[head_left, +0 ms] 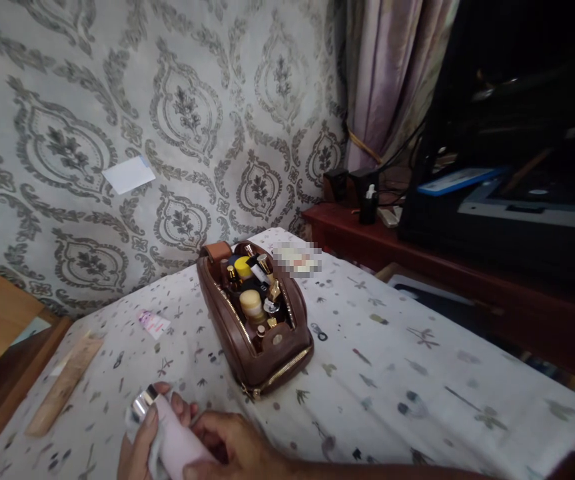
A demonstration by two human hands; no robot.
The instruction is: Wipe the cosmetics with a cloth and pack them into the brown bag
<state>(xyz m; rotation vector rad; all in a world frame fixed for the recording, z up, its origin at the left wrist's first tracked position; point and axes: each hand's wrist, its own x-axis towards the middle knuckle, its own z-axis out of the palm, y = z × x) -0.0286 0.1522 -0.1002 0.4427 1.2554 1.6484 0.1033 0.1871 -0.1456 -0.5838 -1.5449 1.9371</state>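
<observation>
A pale pink bottle with a shiny silver cap is held low in the head view, tilted to the left. My left hand wraps round its cap end, with a greyish cloth or wipe between fingers and bottle. Lower down, my right hand grips the bottle's body; its base is hidden. Beyond the hands stands a brown toiletry bag, unzipped. Inside it are a cream-coloured jar, a yellow-lidded container and several small bottles.
The bag rests on a bed with a patterned white sheet. A pink-and-white tube and a long beige packet lie to the left. At the right stands a reddish wooden table with a dark bottle and a large black screen.
</observation>
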